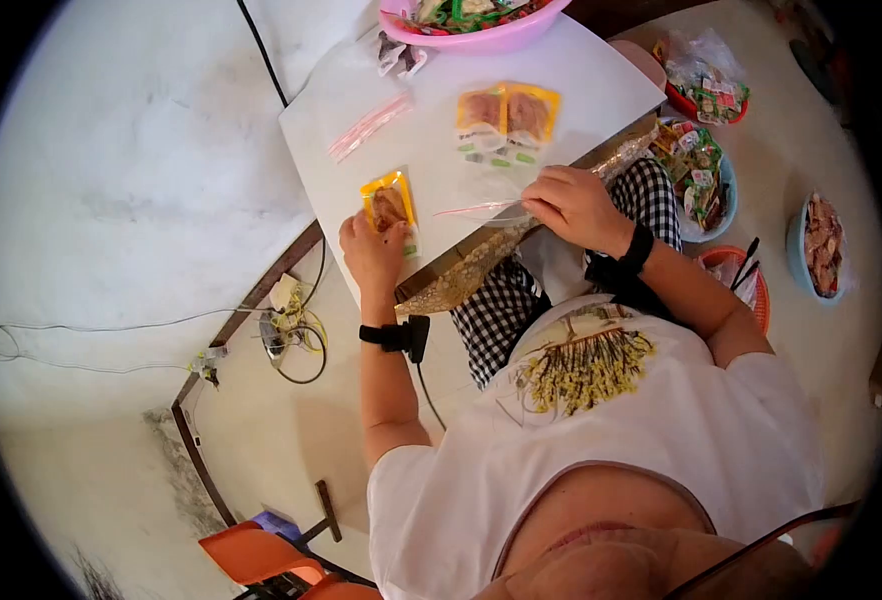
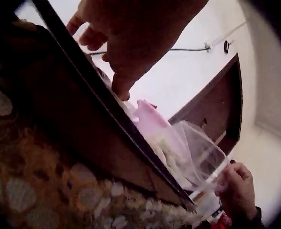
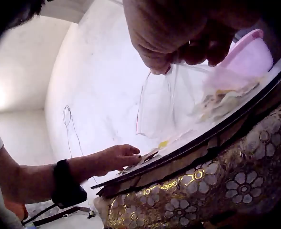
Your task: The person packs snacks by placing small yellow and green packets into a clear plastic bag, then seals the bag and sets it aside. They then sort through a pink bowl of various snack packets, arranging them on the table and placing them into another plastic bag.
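Observation:
My right hand (image 1: 578, 207) pinches the edge of a clear plastic zip bag (image 3: 157, 102) with a red line along its mouth. The bag hangs from the fingers over the near right part of the white table (image 1: 431, 110). My left hand (image 1: 372, 255) is at the near left of the table, its fingers on the lower part of a yellow-edged food packet (image 1: 389, 205) with brown contents. In the left wrist view these fingers (image 2: 124, 88) look spread and loosely bent. Two similar yellow packets (image 1: 507, 115) lie side by side farther back.
A pink basin (image 1: 471, 38) with packets stands at the table's far edge. Flat zip bags (image 1: 371, 127) with red lines lie at the left. Right of the table, on the floor, are a blue basin (image 1: 730, 195), an orange basket (image 1: 758, 295) and another filled basin (image 1: 796, 250).

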A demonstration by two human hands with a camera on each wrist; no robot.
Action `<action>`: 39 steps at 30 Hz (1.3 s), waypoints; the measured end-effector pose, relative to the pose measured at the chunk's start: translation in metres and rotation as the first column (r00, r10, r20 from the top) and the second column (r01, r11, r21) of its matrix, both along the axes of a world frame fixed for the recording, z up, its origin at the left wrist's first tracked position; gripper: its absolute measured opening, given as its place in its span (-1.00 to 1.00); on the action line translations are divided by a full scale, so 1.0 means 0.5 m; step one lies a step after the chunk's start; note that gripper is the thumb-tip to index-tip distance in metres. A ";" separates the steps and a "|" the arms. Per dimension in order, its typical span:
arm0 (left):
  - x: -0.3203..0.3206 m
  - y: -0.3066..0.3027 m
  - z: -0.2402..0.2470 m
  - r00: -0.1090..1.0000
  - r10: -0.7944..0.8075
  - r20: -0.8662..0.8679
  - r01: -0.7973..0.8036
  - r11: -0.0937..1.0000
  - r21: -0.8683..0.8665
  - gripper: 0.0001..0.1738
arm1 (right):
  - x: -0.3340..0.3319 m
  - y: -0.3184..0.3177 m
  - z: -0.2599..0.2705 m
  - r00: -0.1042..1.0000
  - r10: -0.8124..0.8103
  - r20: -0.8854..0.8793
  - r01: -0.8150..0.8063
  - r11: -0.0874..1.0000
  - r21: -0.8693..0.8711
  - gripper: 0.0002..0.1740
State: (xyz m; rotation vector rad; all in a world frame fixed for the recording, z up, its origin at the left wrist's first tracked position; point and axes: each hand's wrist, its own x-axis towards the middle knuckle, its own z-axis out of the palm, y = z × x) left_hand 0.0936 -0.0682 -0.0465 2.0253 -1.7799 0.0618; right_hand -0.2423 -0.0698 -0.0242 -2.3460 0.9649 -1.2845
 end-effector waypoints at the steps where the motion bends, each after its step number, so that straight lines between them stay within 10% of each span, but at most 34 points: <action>1: -0.005 0.002 -0.001 0.989 0.135 0.052 -0.132 0.989 -0.069 -0.20 | 0.001 0.004 0.001 1.000 -0.001 0.001 0.001 1.000 0.019 -0.93; 10: 0.003 -0.003 0.047 0.910 0.219 -0.353 -0.105 0.943 0.316 -0.47 | -0.007 0.021 0.012 0.999 -0.041 0.005 0.041 0.999 0.031 -0.91; 13: 0.012 0.037 0.018 0.670 0.067 -0.740 -0.001 0.996 0.090 -0.70 | -0.007 0.025 0.003 0.997 -0.067 0.031 0.067 0.997 0.024 -0.92; 17: -0.004 0.132 0.042 0.552 0.060 -0.831 0.040 0.994 0.098 -0.68 | -0.007 0.025 0.006 0.992 -0.087 0.091 0.083 0.996 0.041 -0.92; 23: -0.103 0.215 0.111 0.067 0.184 -0.981 0.413 0.889 0.195 -0.68 | -0.003 0.019 0.008 0.989 -0.082 0.123 0.078 0.996 0.041 -0.90; 36: -0.271 0.006 0.104 0.242 0.060 -0.968 0.557 0.808 0.190 -0.75 | -0.018 0.026 0.007 0.993 -0.056 0.106 0.051 0.998 0.044 -0.92; 39: -0.282 -0.047 0.083 0.484 -0.148 -0.862 0.553 0.816 0.171 -0.67 | -0.015 0.025 0.000 0.989 -0.062 0.136 0.066 0.998 -0.023 -0.94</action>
